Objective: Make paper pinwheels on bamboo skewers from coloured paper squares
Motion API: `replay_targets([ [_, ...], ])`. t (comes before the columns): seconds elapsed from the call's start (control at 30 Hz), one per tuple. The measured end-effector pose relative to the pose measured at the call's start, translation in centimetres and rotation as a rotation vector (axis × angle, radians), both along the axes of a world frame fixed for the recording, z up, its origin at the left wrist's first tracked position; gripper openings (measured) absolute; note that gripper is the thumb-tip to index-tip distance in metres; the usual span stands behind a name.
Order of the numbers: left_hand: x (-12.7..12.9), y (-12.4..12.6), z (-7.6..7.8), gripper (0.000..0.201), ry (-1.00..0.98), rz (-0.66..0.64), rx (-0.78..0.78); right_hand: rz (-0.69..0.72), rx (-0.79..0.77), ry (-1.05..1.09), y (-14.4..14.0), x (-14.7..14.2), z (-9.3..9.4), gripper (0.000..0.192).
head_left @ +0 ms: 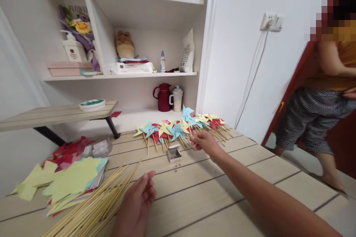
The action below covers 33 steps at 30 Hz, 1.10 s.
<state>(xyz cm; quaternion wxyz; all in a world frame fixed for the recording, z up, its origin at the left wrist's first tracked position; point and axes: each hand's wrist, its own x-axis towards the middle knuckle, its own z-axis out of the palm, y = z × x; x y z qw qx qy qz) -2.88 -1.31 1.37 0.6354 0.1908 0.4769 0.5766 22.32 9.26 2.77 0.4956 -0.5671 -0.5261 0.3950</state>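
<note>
Roughly 20 pinwheels [180, 127], 1 box [174, 153].

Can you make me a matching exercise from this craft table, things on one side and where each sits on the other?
Things:
1. paper pinwheels
2. bamboo sticks
3. small white box
4. red jug

Places:
A. low shelf by the wall
B. under the left hand
C. table's far edge, at the right hand
D. table middle, open

Pairs: 1-C, 2-B, 3-D, 4-A

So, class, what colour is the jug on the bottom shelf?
Dark red: the jug beside a pale lidded mug, seen in the head view.
</note>
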Motion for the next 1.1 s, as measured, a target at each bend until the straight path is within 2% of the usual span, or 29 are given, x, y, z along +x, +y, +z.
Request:
replay_targets([
  [0.23, 0.2, -0.1, 0.1, 0.015, 0.056, -0.036, -0.005, -0.094, -0.068, -0.274, 1.3, 6.5, -1.2, 0.019],
  [0.4, 0.1, 0.1, 0.0, 0.016, 0.078, -0.051, -0.01, -0.128, -0.103, -0.444, 2.1, 8.6, -2.0, 0.018],
  [0.7, -0.7, 0.7, -1.1, 0.02, 0.047, -0.103, -0.002, -0.126, -0.132, -0.623, 4.1, 7.7, -2.9, 0.019],
  [1.0, -0.6, 1.2, -0.8, 0.029, 0.042, -0.101, -0.095, -0.13, -0.163, -0.68, 4.9, 6.2, -3.8, 0.02],
  [1.1, -0.7, 1.3, -0.6, 0.032, 0.037, -0.125, -0.11, -0.135, -0.159, -0.685, 5.1, 6.3, -3.5, 0.02],
])
